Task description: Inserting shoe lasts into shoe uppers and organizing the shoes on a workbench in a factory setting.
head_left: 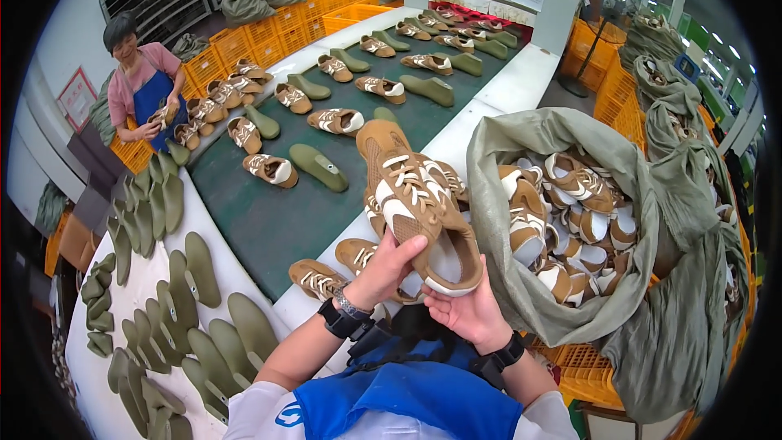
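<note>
I hold a tan shoe upper with white laces and stripes [415, 204] up in front of my chest. My left hand [384, 267] grips its side near the opening, thumb on the inside edge. My right hand [468, 310] cups it from below at the heel end. More tan uppers [326, 279] lie on the white ledge just under my hands. Right of my hands an open grey-green sack [521, 147] is full of the same uppers.
A dark green conveyor belt [261, 220] carries pairs of uppers and olive shoe lasts away from me. Olive lasts [199, 269] cover the white table at left. A person in a blue apron [151, 94] works across the belt. Orange crates [269, 33] and further sacks [668, 98] stand around.
</note>
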The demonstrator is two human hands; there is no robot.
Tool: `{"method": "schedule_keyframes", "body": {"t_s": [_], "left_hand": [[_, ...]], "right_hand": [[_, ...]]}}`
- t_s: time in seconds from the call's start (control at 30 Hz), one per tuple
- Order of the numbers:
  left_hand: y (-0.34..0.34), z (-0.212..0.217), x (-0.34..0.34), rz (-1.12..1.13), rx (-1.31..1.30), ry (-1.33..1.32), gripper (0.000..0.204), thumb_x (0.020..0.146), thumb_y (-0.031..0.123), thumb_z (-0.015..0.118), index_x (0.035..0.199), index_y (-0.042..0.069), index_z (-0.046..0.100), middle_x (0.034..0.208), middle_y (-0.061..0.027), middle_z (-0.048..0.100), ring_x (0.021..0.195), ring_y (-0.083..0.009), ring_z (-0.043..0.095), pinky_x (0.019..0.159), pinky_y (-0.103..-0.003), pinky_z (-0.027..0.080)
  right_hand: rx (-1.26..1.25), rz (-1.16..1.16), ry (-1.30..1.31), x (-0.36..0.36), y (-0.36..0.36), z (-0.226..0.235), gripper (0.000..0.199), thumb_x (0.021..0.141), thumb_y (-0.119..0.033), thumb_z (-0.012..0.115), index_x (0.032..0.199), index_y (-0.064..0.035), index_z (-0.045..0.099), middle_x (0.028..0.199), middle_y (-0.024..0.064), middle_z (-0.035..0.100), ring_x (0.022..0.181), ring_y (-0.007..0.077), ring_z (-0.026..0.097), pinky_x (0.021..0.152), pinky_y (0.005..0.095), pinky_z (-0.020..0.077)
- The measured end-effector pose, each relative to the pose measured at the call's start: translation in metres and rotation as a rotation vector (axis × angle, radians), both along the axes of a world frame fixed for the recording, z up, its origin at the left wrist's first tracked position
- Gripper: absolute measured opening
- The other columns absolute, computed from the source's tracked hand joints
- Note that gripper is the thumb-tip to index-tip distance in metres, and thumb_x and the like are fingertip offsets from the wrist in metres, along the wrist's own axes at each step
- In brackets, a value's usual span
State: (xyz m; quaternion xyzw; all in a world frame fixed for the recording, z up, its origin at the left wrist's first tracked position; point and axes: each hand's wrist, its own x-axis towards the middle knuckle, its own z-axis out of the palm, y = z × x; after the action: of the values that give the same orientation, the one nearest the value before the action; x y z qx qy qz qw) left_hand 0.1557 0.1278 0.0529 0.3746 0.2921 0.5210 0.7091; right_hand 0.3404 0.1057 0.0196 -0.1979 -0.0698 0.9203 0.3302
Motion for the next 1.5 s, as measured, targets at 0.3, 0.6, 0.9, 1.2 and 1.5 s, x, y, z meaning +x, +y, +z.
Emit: {"method": "schedule_keyframes", "body": {"t_s": [0.3,0.6,0.9,1.2,1.5], "left_hand": [[-0.009,-0.013,-0.018,0.043,-0.205,-0.205,0.048,0.089,0.029,0.055,0.126,0.002,0.044,0.123,-0.0100,0.053,0.111,-0.0196,0.051,0.098,-0.036,0.040],[-0.040,-0.036,-0.107,0.410,-0.119,-0.149,0.042,0.090,0.023,0.054,0.124,0.000,0.045,0.120,-0.0099,0.055,0.108,-0.0200,0.054,0.095,-0.035,0.042],[-0.086,-0.133,-0.106,0.446,-0.553,0.662,0.043,0.091,0.039,0.051,0.108,0.000,0.049,0.084,-0.0106,0.064,0.059,-0.0163,0.064,0.048,-0.026,0.054],[-0.075,-0.110,-0.119,0.356,-0.220,1.664,0.050,0.084,0.044,0.056,0.063,-0.001,0.060,0.056,-0.0145,0.060,0.052,-0.0295,0.060,0.054,-0.039,0.048],[-0.078,-0.051,-0.089,0.562,0.063,1.665,0.028,0.078,0.027,0.067,0.070,0.001,0.061,0.061,-0.0132,0.062,0.057,-0.0284,0.062,0.055,-0.036,0.048]], "right_hand": [[0.344,0.134,-0.317,0.001,-0.008,0.006,0.074,0.090,-0.063,0.014,0.133,-0.0063,0.034,0.113,0.0218,0.057,0.088,0.0257,0.065,0.073,0.0324,0.0549],[0.995,-0.301,-1.080,0.054,0.001,0.014,0.038,0.084,-0.006,0.058,0.119,-0.0053,0.043,0.103,0.0108,0.060,0.083,0.0177,0.063,0.069,0.0260,0.0501],[0.997,-0.140,-1.955,0.167,0.065,-0.037,0.045,0.074,-0.025,0.070,0.113,-0.0060,0.056,0.084,0.0155,0.064,0.077,0.0297,0.063,0.074,0.0362,0.0499],[1.098,0.039,-1.685,0.159,0.133,-0.080,0.092,0.057,-0.030,0.078,0.135,-0.0097,0.035,0.119,0.0224,0.048,0.110,0.0372,0.048,0.093,0.0375,0.0406],[0.956,-0.605,-1.625,0.204,0.151,-0.031,0.051,0.072,-0.025,0.074,0.113,-0.0065,0.050,0.103,0.0083,0.057,0.096,0.0204,0.055,0.085,0.0308,0.0440]]}}
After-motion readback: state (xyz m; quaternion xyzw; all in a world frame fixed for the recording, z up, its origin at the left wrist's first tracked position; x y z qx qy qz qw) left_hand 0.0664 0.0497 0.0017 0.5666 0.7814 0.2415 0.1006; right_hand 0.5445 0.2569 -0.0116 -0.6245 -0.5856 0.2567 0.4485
